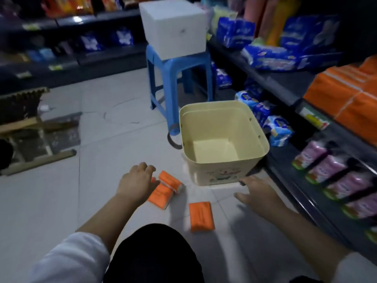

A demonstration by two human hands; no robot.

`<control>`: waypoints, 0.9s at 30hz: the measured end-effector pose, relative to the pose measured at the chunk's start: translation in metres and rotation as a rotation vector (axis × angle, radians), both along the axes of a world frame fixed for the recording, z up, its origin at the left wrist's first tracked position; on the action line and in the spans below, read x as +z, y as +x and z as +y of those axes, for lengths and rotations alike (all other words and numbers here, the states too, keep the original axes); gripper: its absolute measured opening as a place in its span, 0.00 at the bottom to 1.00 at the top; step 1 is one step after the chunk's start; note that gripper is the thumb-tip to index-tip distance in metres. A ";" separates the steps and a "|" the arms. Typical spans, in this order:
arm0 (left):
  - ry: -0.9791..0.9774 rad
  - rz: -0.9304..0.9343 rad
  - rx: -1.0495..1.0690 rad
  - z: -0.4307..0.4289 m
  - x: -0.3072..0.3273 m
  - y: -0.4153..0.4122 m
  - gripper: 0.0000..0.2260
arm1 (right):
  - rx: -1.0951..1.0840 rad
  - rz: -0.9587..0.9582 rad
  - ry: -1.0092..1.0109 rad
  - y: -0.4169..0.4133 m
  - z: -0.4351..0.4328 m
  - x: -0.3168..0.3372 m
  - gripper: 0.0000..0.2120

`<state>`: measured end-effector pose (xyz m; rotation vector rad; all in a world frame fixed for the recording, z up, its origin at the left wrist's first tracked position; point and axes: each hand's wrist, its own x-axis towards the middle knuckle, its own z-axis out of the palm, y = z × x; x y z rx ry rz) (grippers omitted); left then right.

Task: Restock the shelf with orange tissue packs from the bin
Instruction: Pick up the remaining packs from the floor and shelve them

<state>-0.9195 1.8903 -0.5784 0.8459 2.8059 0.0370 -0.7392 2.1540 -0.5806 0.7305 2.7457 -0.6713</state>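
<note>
While orange tissue packs (201, 216) are lying on the floor (61, 201) by the bin (216, 172), I am hovering my left hand (136, 182) and right hand (259, 193) spread and empty. They are looking light, soft and slick, so I am favouring a pinch across the long edges.

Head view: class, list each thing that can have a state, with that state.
Bin: upright, empty.
Clustered packs: on floor, outside bin.
Lone pack: flat on floor.
Left hand: open, over clustered packs.
Right hand: open, holds nothing.
White box: on stool.
</note>
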 end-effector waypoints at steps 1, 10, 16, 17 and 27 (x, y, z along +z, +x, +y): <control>-0.006 -0.033 0.016 -0.006 -0.015 -0.003 0.21 | -0.015 -0.032 -0.041 -0.009 -0.005 -0.018 0.25; -0.019 -0.263 0.075 -0.020 -0.136 -0.016 0.19 | -0.109 -0.221 -0.257 -0.064 -0.021 -0.151 0.08; 0.063 -0.358 0.035 -0.010 -0.184 -0.015 0.21 | -0.178 -0.344 -0.335 -0.073 -0.025 -0.232 0.11; 0.086 -0.385 0.051 -0.009 -0.190 -0.013 0.21 | -0.185 -0.348 -0.351 -0.073 -0.027 -0.245 0.16; 0.296 -0.624 0.154 0.009 -0.231 0.007 0.28 | -0.397 -0.228 -0.602 -0.090 -0.055 -0.274 0.14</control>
